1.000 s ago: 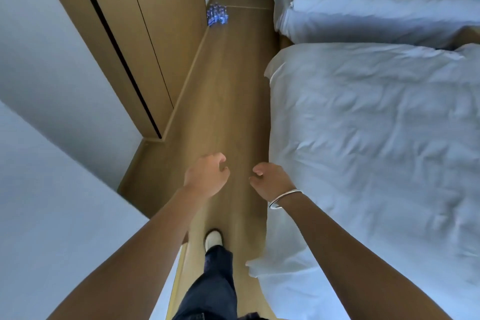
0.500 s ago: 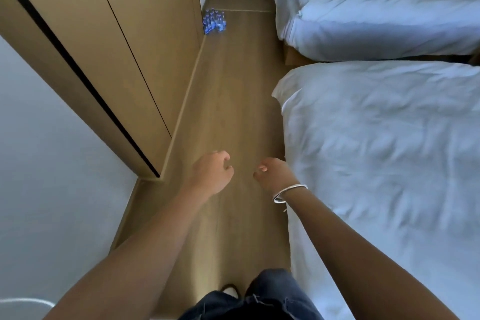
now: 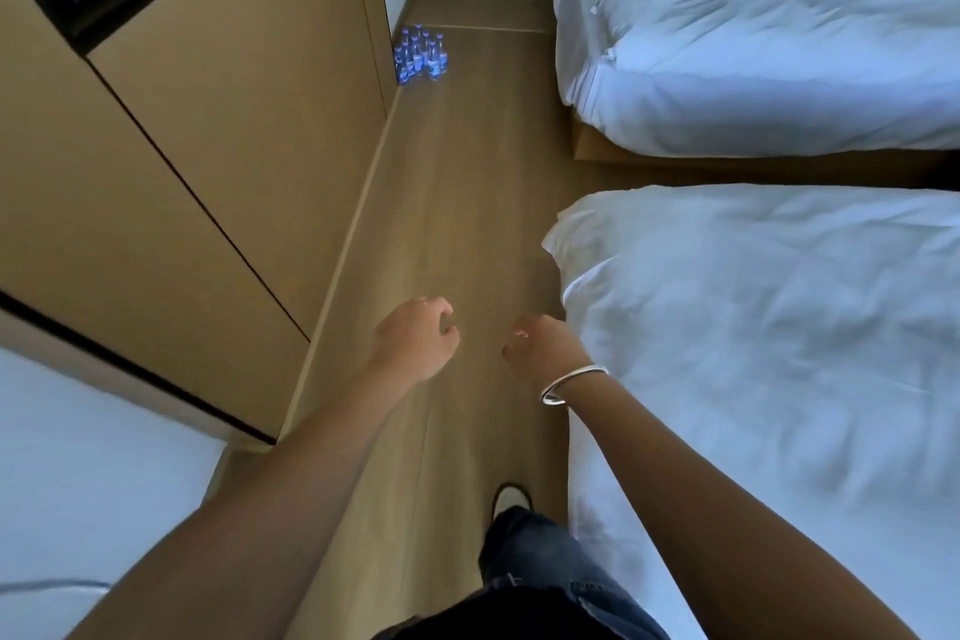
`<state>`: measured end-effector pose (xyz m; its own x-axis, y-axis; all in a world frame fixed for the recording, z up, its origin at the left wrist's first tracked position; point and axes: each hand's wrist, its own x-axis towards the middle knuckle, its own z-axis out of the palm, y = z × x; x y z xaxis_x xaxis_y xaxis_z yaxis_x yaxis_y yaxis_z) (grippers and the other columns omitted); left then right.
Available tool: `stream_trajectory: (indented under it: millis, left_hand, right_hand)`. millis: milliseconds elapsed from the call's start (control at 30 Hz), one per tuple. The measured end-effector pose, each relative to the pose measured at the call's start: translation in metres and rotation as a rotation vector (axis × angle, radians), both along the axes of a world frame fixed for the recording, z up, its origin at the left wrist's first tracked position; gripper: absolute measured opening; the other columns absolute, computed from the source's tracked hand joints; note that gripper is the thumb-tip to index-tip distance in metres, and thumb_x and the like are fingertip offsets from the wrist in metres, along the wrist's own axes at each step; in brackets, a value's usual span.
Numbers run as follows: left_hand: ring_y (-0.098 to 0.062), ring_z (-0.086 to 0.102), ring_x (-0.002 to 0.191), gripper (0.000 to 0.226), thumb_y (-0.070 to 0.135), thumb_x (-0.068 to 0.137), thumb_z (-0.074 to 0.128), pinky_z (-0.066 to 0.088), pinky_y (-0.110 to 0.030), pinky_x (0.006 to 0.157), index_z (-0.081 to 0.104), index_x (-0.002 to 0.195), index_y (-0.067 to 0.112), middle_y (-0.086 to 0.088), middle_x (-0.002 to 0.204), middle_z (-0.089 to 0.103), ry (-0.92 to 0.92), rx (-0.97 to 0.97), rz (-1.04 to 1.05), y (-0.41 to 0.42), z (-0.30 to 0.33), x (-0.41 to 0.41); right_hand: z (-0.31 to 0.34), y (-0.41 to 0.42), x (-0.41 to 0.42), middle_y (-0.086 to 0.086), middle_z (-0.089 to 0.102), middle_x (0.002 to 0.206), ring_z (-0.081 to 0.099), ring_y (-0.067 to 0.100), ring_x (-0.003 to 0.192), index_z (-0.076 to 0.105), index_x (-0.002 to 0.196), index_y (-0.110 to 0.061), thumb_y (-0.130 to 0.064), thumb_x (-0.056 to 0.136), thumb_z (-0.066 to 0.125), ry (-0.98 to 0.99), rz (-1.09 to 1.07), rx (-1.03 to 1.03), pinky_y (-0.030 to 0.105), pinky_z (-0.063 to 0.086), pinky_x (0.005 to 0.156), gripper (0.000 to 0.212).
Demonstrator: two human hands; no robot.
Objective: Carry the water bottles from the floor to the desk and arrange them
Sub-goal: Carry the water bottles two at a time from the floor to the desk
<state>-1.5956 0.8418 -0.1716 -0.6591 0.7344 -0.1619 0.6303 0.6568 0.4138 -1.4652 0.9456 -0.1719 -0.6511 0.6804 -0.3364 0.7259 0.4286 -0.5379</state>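
Note:
A cluster of several small water bottles [image 3: 420, 59] with blue labels and caps stands on the wooden floor far ahead, against the foot of the wooden cabinet. My left hand [image 3: 415, 340] and my right hand [image 3: 543, 348] hang in front of me over the floor, well short of the bottles. Both have loosely curled fingers and hold nothing. A silver bangle sits on my right wrist. No desk can be made out.
A tall wooden cabinet [image 3: 208, 161] lines the left side of a narrow wooden floor aisle [image 3: 457, 203]. Two beds with white duvets, one near [image 3: 769, 338] and one far [image 3: 753, 31], fill the right. My leg and shoe [image 3: 511, 496] show below.
I have walked forward along the aisle, so the bottles appear closer and larger. My hands stay empty and keep the same loose pose; my foot has stepped forward.

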Motion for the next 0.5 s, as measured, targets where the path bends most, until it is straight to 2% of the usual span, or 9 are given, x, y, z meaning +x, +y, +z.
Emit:
stream_trajectory:
  millis: [100, 200, 300, 400, 500]
  left_hand:
    - [-0.023, 0.058, 0.108, 0.034, 0.027, 0.087, 0.054, 0.043, -0.031, 0.084, 0.059, 0.119, 0.017, -0.002, 0.122, 0.061, 0.017, 0.016, 0.026, 0.057, 0.004, -0.037]
    - [-0.024, 0.058, 0.107, 0.033, 0.027, 0.086, 0.055, 0.042, -0.028, 0.08, 0.06, 0.117, 0.018, -0.003, 0.12, 0.062, 0.041, 0.041, 0.038, 0.107, 0.008, -0.072]
    - [-0.024, 0.057, 0.109, 0.031, 0.026, 0.085, 0.056, 0.044, -0.03, 0.084, 0.062, 0.115, 0.017, -0.004, 0.12, 0.063, 0.038, 0.029, 0.037, 0.141, 0.009, -0.1]
    - [-0.024, 0.058, 0.109, 0.031, 0.026, 0.085, 0.056, 0.045, -0.031, 0.086, 0.063, 0.113, 0.017, -0.004, 0.119, 0.063, 0.022, 0.041, 0.058, 0.174, 0.006, -0.135]
    - [-0.022, 0.058, 0.107, 0.032, 0.027, 0.085, 0.056, 0.045, -0.03, 0.084, 0.061, 0.115, 0.017, -0.002, 0.119, 0.063, -0.001, 0.06, 0.046, 0.207, 0.0, -0.174]
  right_hand:
    - [0.003, 0.056, -0.033, 0.016, 0.066, 0.104, 0.06, 0.033, 0.1, 0.064, 0.1, -0.006, -0.02, 0.081, 0.054, 0.008, 0.029, -0.01, 0.033, 0.049, 0.082, 0.026]
    - [0.006, 0.109, -0.069, 0.018, 0.064, 0.094, 0.06, 0.034, 0.091, 0.06, 0.08, -0.005, -0.018, 0.08, 0.051, -0.022, 0.05, 0.027, 0.028, 0.04, 0.068, 0.015]
    - [0.008, 0.148, -0.101, 0.019, 0.064, 0.096, 0.059, 0.035, 0.091, 0.062, 0.085, -0.003, -0.016, 0.078, 0.052, -0.004, 0.036, 0.011, 0.03, 0.043, 0.073, 0.018]
    - [0.008, 0.186, -0.137, 0.016, 0.063, 0.101, 0.058, 0.034, 0.098, 0.063, 0.087, -0.009, -0.019, 0.079, 0.054, 0.003, 0.039, 0.019, 0.031, 0.044, 0.079, 0.016]
    - [0.005, 0.221, -0.176, 0.013, 0.062, 0.112, 0.057, 0.031, 0.106, 0.065, 0.104, -0.01, -0.024, 0.081, 0.057, 0.005, 0.033, 0.042, 0.034, 0.046, 0.091, 0.028]
